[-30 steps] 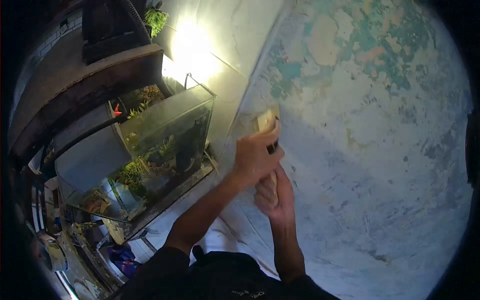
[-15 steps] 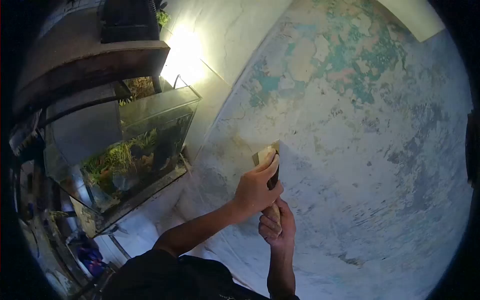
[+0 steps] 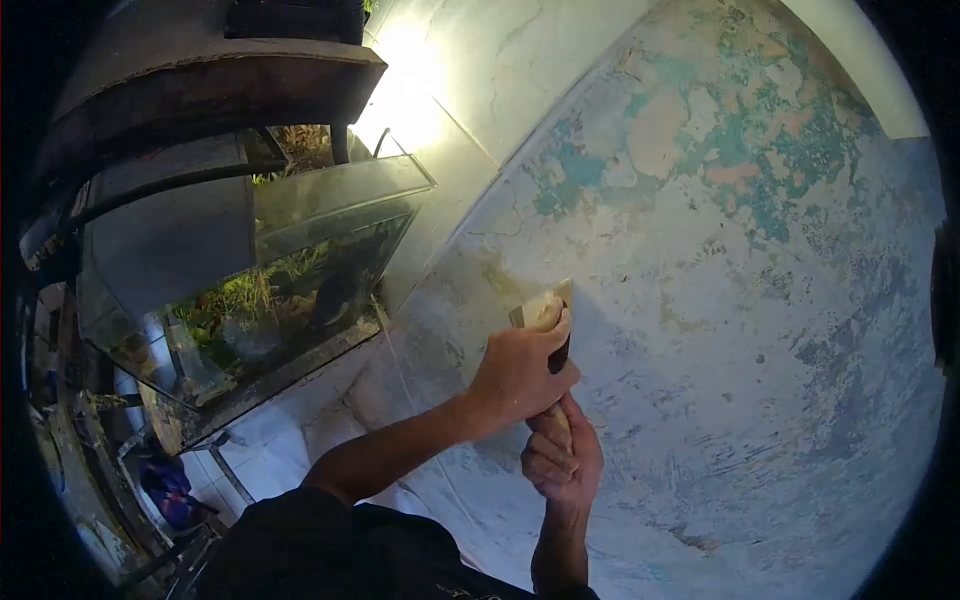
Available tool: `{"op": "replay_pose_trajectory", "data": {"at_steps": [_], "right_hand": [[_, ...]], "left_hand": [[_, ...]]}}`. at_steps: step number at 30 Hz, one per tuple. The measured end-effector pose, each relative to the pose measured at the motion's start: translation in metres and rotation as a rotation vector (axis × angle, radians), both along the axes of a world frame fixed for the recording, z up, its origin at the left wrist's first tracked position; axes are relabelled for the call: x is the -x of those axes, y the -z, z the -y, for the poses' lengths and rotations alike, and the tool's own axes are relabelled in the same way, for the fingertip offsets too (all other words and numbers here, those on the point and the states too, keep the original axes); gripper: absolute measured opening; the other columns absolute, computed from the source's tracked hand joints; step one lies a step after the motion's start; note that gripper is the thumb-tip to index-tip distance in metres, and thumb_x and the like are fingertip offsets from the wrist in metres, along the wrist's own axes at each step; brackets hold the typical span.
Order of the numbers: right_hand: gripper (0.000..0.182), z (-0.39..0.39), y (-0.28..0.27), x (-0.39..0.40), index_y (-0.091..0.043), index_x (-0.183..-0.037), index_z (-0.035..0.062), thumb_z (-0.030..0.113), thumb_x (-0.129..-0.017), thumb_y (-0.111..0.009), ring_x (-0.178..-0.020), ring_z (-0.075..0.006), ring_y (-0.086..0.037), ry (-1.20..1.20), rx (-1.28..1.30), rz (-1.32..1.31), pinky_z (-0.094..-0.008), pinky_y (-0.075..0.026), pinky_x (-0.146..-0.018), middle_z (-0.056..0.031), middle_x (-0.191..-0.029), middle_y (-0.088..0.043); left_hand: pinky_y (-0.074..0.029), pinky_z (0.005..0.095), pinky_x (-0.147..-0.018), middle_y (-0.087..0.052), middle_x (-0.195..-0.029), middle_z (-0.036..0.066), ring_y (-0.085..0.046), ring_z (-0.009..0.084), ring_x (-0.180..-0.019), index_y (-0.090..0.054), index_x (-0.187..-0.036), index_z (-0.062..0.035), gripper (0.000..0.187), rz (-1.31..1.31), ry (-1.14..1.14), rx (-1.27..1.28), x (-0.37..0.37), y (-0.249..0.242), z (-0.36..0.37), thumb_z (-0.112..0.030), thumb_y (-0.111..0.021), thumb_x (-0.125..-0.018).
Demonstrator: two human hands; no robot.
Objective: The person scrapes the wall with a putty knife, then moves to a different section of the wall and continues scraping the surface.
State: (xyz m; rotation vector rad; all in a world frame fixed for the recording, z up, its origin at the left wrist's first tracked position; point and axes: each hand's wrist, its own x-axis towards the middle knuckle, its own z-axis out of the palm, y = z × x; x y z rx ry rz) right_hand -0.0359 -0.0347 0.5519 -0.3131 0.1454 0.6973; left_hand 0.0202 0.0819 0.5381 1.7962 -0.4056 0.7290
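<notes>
Both of my hands are closed around a scraper (image 3: 538,303) with a wide flat blade and a wooden handle. My left hand (image 3: 515,372) wraps the upper part, its fingers over the dark section behind the blade. Lower down, my right hand (image 3: 565,460) grips the end of the handle. The blade's edge points up and away from me, at or very near the peeling wall (image 3: 690,350); exact contact is hard to tell. Old turquoise paint (image 3: 590,175) shows in patches above the blade, amid whitish, scuffed plaster.
To my left, a glass aquarium (image 3: 345,215) with green plants sits on a worn stand. A dark wooden shelf (image 3: 220,90) hangs over it. Bright lamp light (image 3: 405,85) glares by the wall corner. A purple-and-dark item (image 3: 175,490) lies low at left.
My view has shifted, so the aquarium and wall patches sit differently in the frame. Both hands, still on the scraper, appear slightly farther right.
</notes>
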Motion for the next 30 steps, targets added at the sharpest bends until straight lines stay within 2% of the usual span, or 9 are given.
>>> {"op": "replay_pose_trajectory", "data": {"at_steps": [7,14,16,17,21,24,26,28,30], "right_hand": [[0.039,-0.015,0.013,-0.024,-0.046,-0.083,0.0032,0.035,-0.092,-0.026,-0.028,-0.0117,-0.034,0.041,0.019,0.098,-0.0230,-0.027,-0.023,-0.0043,-0.050,-0.040],[0.040,-0.014,0.021,-0.019,-0.047,-0.084,0.0023,0.036,-0.092,-0.027,-0.027,-0.0117,-0.032,0.105,0.078,0.059,-0.0232,-0.026,-0.023,-0.0045,-0.047,-0.040],[0.037,-0.015,0.018,-0.040,-0.048,-0.078,0.0088,0.038,-0.092,-0.029,-0.026,-0.0109,-0.033,-0.020,0.124,0.166,-0.0234,-0.028,-0.022,-0.0016,-0.046,-0.040],[0.037,-0.018,0.015,-0.042,-0.048,-0.078,0.0088,0.038,-0.092,-0.029,-0.026,-0.0109,-0.033,-0.012,0.122,0.166,-0.0234,-0.028,-0.022,-0.0016,-0.046,-0.040],[0.041,-0.023,0.024,-0.023,-0.049,-0.080,0.0054,0.038,-0.092,-0.028,-0.027,-0.0118,-0.033,0.048,0.066,0.068,-0.0240,-0.028,-0.023,-0.0030,-0.046,-0.040],[0.045,-0.022,0.029,-0.023,-0.050,-0.080,0.0020,0.039,-0.092,-0.027,-0.028,-0.0129,-0.034,0.108,0.056,0.021,-0.0249,-0.027,-0.025,-0.0044,-0.047,-0.041],[0.044,-0.021,0.029,-0.046,-0.050,-0.082,0.0027,0.039,-0.091,-0.028,-0.029,-0.0128,-0.035,-0.001,0.079,0.128,-0.0248,-0.028,-0.025,-0.0040,-0.046,-0.040],[0.043,-0.029,0.025,-0.072,-0.050,-0.082,0.0029,0.039,-0.091,-0.028,-0.029,-0.0128,-0.036,-0.051,0.063,0.159,-0.0248,-0.029,-0.025,-0.0039,-0.046,-0.040],[0.043,-0.034,0.017,-0.071,-0.050,-0.081,0.0032,0.039,-0.091,-0.029,-0.029,-0.0128,-0.036,-0.126,0.045,0.224,-0.0249,-0.029,-0.024,-0.0038,-0.045,-0.039]], "left_hand": [[-0.048,0.0339,-0.071,-0.054,-0.108,0.019,-0.059,0.0316,-0.083,-0.051,-0.109,-0.0011,0.051,0.080,-0.047,0.058,-0.025,-0.001,-0.009,-0.013,-0.061,-0.061],[-0.048,0.0353,-0.069,-0.056,-0.105,0.018,-0.060,0.0301,-0.081,-0.054,-0.107,-0.0023,0.048,0.128,-0.002,0.008,-0.024,0.007,-0.008,-0.013,-0.061,-0.060],[-0.049,0.0350,-0.069,-0.056,-0.105,0.017,-0.060,0.0296,-0.080,-0.055,-0.106,-0.0026,0.047,0.025,-0.075,-0.068,-0.034,-0.006,-0.016,-0.013,-0.062,-0.060],[-0.049,0.0347,-0.069,-0.056,-0.105,0.016,-0.060,0.0287,-0.080,-0.056,-0.105,-0.0029,0.046,0.114,-0.107,0.060,-0.039,-0.012,-0.018,-0.014,-0.062,-0.060],[-0.049,0.0332,-0.071,-0.056,-0.105,0.016,-0.060,0.0288,-0.081,-0.054,-0.107,-0.0038,0.047,0.080,-0.068,-0.056,-0.027,0.006,-0.019,-0.014,-0.061,-0.062],[-0.049,0.0326,-0.071,-0.057,-0.104,0.016,-0.060,0.0289,-0.081,-0.053,-0.109,-0.0045,0.048,0.194,-0.094,-0.018,-0.028,0.021,-0.011,-0.016,-0.061,-0.062],[-0.048,0.0330,-0.072,-0.057,-0.104,0.016,-0.060,0.0295,-0.081,-0.053,-0.109,-0.0048,0.048,0.152,-0.103,-0.018,-0.041,0.005,-0.021,-0.017,-0.061,-0.063],[-0.049,0.0385,-0.067,-0.057,-0.101,0.019,-0.059,0.0319,-0.076,-0.055,-0.100,-0.0031,0.040,-0.037,-0.118,-0.059,-0.049,-0.014,-0.037,-0.016,-0.059,-0.063],[-0.048,0.0386,-0.067,-0.056,-0.101,0.019,-0.059,0.0321,-0.076,-0.055,-0.100,-0.0024,0.040,-0.031,-0.097,-0.070,-0.039,-0.022,-0.038,-0.017,-0.058,-0.063]]}}
